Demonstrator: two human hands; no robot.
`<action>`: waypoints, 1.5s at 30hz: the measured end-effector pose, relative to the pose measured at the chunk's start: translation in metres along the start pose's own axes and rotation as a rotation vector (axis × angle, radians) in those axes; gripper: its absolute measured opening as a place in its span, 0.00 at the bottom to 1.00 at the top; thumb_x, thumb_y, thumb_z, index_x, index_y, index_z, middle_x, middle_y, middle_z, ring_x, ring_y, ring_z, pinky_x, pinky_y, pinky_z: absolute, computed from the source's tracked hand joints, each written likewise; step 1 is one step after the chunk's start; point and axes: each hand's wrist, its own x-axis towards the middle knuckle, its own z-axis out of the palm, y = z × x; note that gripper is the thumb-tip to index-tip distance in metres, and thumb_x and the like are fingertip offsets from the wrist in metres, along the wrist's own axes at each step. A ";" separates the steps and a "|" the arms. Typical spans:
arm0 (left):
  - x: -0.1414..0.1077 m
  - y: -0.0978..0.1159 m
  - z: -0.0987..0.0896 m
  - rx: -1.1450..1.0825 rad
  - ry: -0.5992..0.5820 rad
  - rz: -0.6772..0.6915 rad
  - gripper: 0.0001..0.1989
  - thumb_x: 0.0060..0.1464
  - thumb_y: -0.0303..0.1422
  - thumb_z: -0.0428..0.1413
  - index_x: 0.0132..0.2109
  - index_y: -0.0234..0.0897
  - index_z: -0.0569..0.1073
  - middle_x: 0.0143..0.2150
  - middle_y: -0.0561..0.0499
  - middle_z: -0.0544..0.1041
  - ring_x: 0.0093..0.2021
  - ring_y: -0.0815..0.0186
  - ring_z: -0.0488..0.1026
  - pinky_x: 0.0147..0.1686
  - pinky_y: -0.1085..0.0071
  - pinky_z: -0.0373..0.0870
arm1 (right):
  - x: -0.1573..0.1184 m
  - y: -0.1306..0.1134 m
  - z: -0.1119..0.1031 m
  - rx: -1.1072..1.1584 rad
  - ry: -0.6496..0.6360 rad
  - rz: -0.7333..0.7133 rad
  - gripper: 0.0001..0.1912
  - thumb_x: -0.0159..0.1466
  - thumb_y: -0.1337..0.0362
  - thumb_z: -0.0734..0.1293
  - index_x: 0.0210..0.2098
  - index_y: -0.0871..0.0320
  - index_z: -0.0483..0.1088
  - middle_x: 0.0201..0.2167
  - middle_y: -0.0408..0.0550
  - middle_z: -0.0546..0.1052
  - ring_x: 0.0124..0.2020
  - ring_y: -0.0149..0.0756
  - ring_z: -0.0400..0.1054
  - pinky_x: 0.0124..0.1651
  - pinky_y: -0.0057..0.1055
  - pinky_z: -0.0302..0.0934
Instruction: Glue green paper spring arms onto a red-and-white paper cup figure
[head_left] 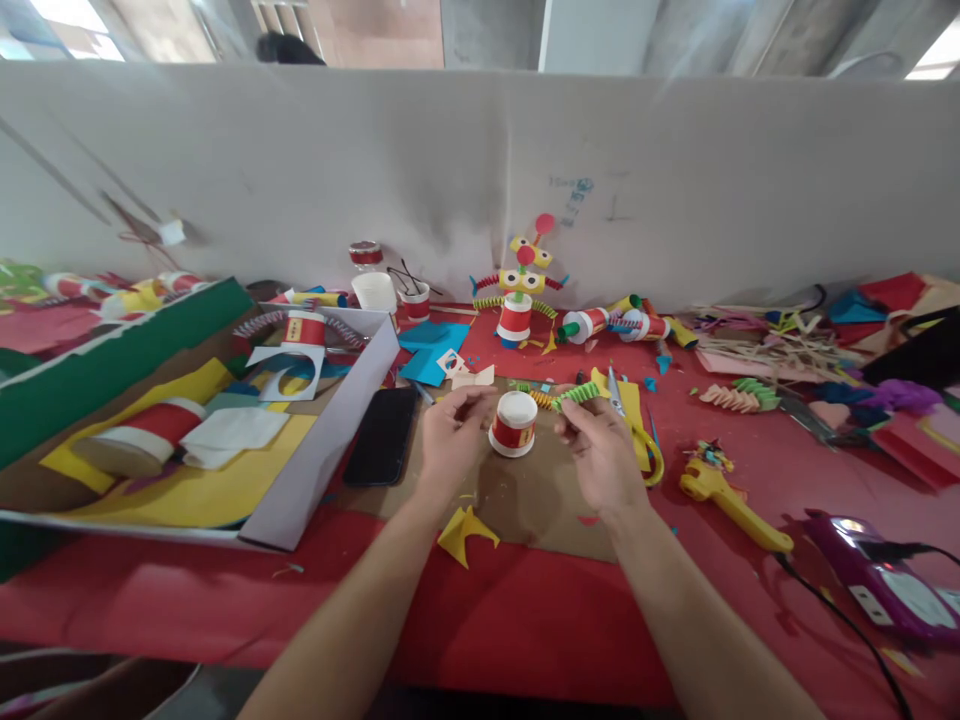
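Note:
A red and white paper cup (514,424) stands upside down on a brown cardboard sheet (559,530), between my two hands. My right hand (602,448), right of the cup, pinches a green folded-paper spring (577,396). An orange folded-paper strip (541,399) lies by the spring's left end, behind the cup; I cannot tell whether they are joined. On the cup's left, my left hand (454,435) is closed, thumb and fingers drawn together; what they hold, if anything, is too small to see. Scissors with yellow handles (651,455) lie beyond my right hand.
Left are a black phone (381,436) and an open box (277,500) of cups and paper. Behind stand paper-cup figures (514,320). A yellow glue gun (731,505), its cord and a purple power unit (885,580) lie right. Yellow scrap (466,535) sits in front.

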 end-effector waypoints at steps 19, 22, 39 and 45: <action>0.028 0.005 -0.051 -0.079 0.102 -0.070 0.10 0.44 0.33 0.63 0.36 0.37 0.79 0.31 0.52 0.76 0.28 0.71 0.70 0.29 0.75 0.64 | -0.010 0.000 -0.002 -0.529 -0.314 -0.204 0.06 0.54 0.63 0.73 0.32 0.55 0.74 0.29 0.44 0.77 0.31 0.36 0.71 0.36 0.33 0.64; 0.024 0.003 -0.042 0.016 -0.032 -0.071 0.07 0.45 0.33 0.63 0.35 0.37 0.80 0.31 0.50 0.77 0.28 0.68 0.70 0.30 0.74 0.63 | -0.008 -0.001 -0.004 -0.551 -0.265 -0.216 0.06 0.53 0.64 0.73 0.31 0.55 0.74 0.28 0.44 0.78 0.30 0.35 0.71 0.36 0.32 0.64; -0.013 0.012 0.002 0.016 -0.302 0.160 0.15 0.38 0.29 0.67 0.38 0.40 0.80 0.38 0.48 0.79 0.36 0.65 0.72 0.40 0.68 0.67 | -0.012 -0.005 0.009 0.104 -0.218 0.171 0.14 0.42 0.67 0.79 0.28 0.53 0.77 0.28 0.38 0.80 0.30 0.28 0.72 0.36 0.24 0.66; -0.012 0.008 0.002 -0.010 -0.293 0.019 0.09 0.44 0.29 0.63 0.36 0.37 0.79 0.29 0.52 0.78 0.29 0.69 0.70 0.31 0.72 0.67 | -0.010 0.004 0.009 0.204 -0.194 0.240 0.12 0.42 0.68 0.79 0.27 0.53 0.77 0.26 0.37 0.80 0.26 0.24 0.70 0.30 0.20 0.65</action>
